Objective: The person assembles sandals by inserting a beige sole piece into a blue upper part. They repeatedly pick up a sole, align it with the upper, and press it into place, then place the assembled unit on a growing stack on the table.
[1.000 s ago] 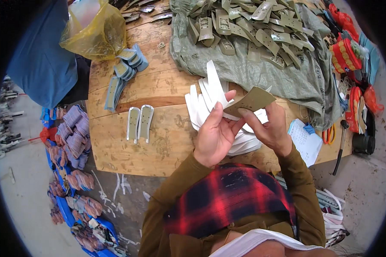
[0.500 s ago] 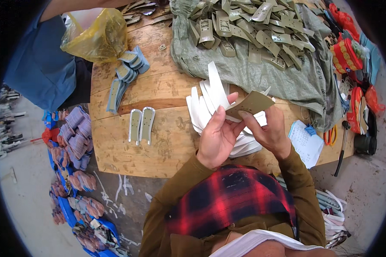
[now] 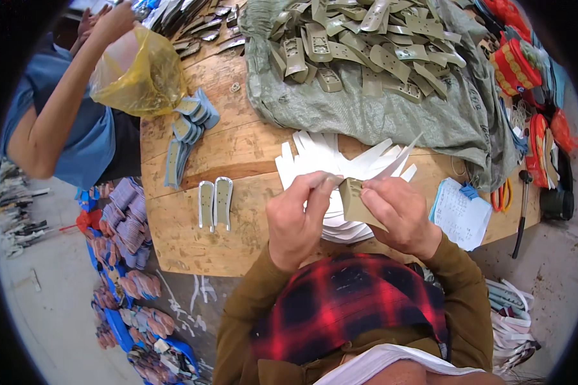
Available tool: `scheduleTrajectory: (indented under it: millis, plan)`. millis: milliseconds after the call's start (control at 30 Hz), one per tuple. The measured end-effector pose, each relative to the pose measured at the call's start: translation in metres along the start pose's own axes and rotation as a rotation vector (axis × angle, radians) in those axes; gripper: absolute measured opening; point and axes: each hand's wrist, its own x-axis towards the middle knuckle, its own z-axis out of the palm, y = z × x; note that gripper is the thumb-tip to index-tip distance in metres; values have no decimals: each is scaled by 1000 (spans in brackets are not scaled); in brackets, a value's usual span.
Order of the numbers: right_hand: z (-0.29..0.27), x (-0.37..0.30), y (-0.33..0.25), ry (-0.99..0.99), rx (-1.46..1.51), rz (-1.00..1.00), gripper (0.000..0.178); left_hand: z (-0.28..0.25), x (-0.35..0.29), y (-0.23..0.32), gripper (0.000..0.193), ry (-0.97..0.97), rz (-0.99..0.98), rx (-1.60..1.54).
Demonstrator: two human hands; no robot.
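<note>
Over the near edge of the table, my two hands meet at a thin, curved olive-green plate [image 3: 358,206] with small holes. My right hand [image 3: 401,215] grips it, thumb and fingers pinched on its right side. The closed fingers of my left hand [image 3: 295,221] pinch at its upper left corner; whether a white strip is also between them is hidden. Just beyond and beneath the hands lies a fanned pile of white strips [image 3: 315,154]. To the left, two olive plates with pale rims, a left one [image 3: 205,205] and a right one [image 3: 223,202], lie side by side.
A heap of olive plates [image 3: 385,48] rests on a grey-green woven sack [image 3: 289,109]. Blue stacked pieces [image 3: 185,131] lie beside a yellow plastic bag [image 3: 138,80]. A co-worker in blue [image 3: 77,128] is at left. Written paper [image 3: 459,215], orange-handled scissors [image 3: 502,196] and a hammer [image 3: 523,212] are right.
My left hand has turned from palm-up to a pinch at the plate's corner. The plate has tipped and come nearer my body. The co-worker's arms now show beyond the yellow bag.
</note>
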Motion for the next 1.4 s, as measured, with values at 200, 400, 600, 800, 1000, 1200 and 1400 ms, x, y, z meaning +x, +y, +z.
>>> scheduleTrajectory:
  millis: [200, 400, 600, 800, 1000, 1200, 1400]
  plan:
    - [3, -5, 1, -14, -8, 15, 30, 5, -8, 7, 16, -11, 101, 118]
    - [9, -8, 4, -2, -18, 31, 29, 10, -8, 13, 15, -17, 71, 121]
    - [14, -12, 4, -30, -6, 103, 31, 4, -7, 12, 16, -173, -82, 93]
    - [17, -9, -2, -36, 8, 137, 28, 5, -13, 9, 20, -79, -13, 161]
    - [17, -5, -5, -51, -5, 177, 28, 1, -12, 17, 21, -127, -42, 218]
    - [16, -12, -2, -113, -82, 205, 25, 5, -10, 3, 25, -234, 30, 65]
    - [14, -8, 0, -76, -107, 163, 23, 1, -5, 1, 25, -241, 35, -14]
